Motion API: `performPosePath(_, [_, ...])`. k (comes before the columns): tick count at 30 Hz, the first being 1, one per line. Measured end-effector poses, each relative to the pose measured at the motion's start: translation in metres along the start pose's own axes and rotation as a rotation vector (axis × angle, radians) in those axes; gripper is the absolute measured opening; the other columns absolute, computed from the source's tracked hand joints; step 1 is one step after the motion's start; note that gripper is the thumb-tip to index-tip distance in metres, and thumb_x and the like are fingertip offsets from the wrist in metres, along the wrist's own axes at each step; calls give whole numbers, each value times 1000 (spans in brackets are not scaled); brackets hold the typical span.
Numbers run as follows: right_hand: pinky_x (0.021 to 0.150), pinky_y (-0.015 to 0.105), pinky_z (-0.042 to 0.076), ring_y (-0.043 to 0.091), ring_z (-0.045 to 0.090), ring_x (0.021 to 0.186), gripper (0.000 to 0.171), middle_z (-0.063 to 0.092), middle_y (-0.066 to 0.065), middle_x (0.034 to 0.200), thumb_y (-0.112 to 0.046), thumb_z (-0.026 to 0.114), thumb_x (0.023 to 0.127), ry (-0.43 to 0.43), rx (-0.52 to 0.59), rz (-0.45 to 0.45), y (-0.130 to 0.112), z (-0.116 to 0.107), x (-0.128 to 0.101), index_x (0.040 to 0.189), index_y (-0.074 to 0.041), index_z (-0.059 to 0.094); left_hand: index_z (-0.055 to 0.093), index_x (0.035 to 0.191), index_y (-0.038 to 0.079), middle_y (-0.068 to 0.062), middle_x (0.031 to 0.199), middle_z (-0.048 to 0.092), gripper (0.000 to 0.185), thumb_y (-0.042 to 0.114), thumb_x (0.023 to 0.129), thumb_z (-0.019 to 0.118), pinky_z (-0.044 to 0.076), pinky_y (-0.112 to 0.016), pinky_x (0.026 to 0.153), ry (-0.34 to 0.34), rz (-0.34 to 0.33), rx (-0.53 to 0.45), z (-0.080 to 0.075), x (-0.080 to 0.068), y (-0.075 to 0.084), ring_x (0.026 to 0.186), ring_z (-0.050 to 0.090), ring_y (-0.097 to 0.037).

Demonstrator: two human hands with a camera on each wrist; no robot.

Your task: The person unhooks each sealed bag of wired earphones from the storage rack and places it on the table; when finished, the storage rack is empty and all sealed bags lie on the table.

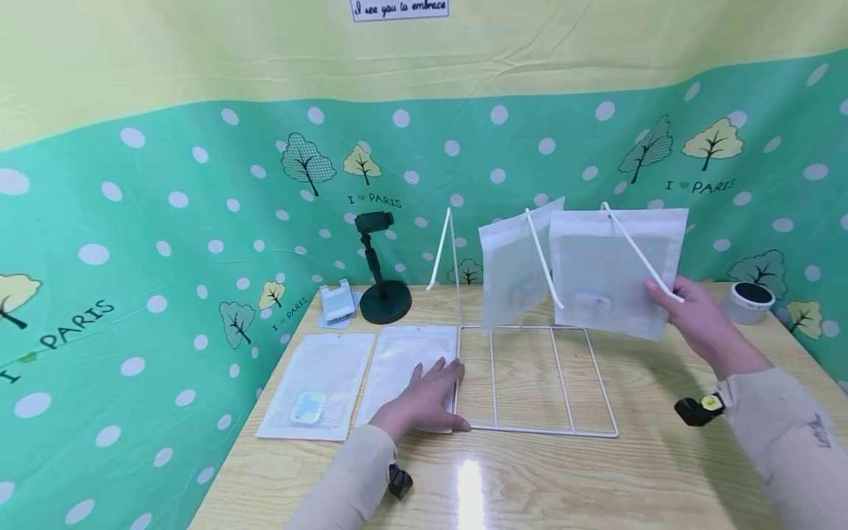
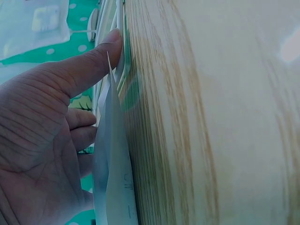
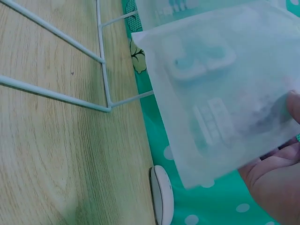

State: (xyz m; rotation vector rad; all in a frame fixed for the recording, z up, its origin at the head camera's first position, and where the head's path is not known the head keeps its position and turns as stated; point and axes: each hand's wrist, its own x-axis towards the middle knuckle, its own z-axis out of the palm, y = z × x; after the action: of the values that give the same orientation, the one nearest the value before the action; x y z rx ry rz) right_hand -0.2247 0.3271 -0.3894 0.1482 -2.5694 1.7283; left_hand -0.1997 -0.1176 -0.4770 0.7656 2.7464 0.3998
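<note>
My right hand (image 1: 695, 313) pinches the right edge of a frosted zip pouch (image 1: 612, 258), thumb in front and fingers behind. That pouch hangs on the right hook of a white wire display rack (image 1: 556, 368); small pale items show through it in the right wrist view. A second pouch (image 1: 513, 258) hangs tilted on the middle hook, and the left hook (image 1: 440, 250) carries none. My left hand (image 1: 427, 397) lies with fingers spread over a flat pouch (image 1: 397, 357) on the table. Its thumb (image 2: 101, 54) rests against the rack's base wire in the left wrist view.
Another flat pouch (image 1: 331, 368) with a pale blue item inside lies at the far left. Behind it stand a light blue plastic holder (image 1: 338, 302) and a black stand (image 1: 386, 302). A white round container (image 1: 748, 303) with a black top sits at the back right, before a green curtain.
</note>
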Motion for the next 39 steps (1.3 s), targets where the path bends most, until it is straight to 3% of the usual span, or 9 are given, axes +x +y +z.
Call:
performPosePath(8, [75, 13, 45, -4, 50, 99, 25, 50, -20, 111, -36, 46, 103, 29, 33, 7, 0, -1, -9, 121, -19, 52, 33, 153, 12, -7, 159, 26, 103, 57, 72, 79, 7, -61, 115, 2, 1, -11, 1, 0, -1, 147, 16, -30])
performPosePath(15, [74, 14, 48, -5, 52, 99, 21, 52, -19, 113, -28, 45, 104, -6, 72, -35, 2, -4, -23, 122, -20, 53, 31, 153, 13, -6, 160, 25, 104, 57, 72, 79, 7, -60, 115, -1, 1, -12, 1, 0, -1, 148, 15, -29])
performPosePath(22, [75, 17, 50, -7, 55, 103, 33, 53, -21, 121, -25, 41, 106, -66, 51, -74, 3, -7, -40, 137, -16, 48, 31, 153, 13, -6, 160, 25, 104, 58, 72, 78, 7, -60, 115, -1, -1, -15, 1, 0, -1, 148, 15, -29])
performPosePath(33, [74, 17, 52, -2, 61, 101, 26, 63, -17, 116, -8, 42, 104, -84, 166, -135, 8, -14, -67, 125, -14, 58, 32, 153, 13, -7, 160, 25, 103, 57, 73, 78, 8, -61, 115, 0, 9, -9, 2, 1, -2, 148, 16, -29])
performPosePath(39, [72, 18, 52, -3, 62, 100, 31, 64, -19, 116, -5, 41, 104, -78, 71, -168, 10, -16, -81, 128, -17, 57, 30, 153, 13, -6, 160, 24, 103, 57, 73, 78, 6, -60, 115, -5, 4, -12, 3, 2, -3, 148, 14, -28])
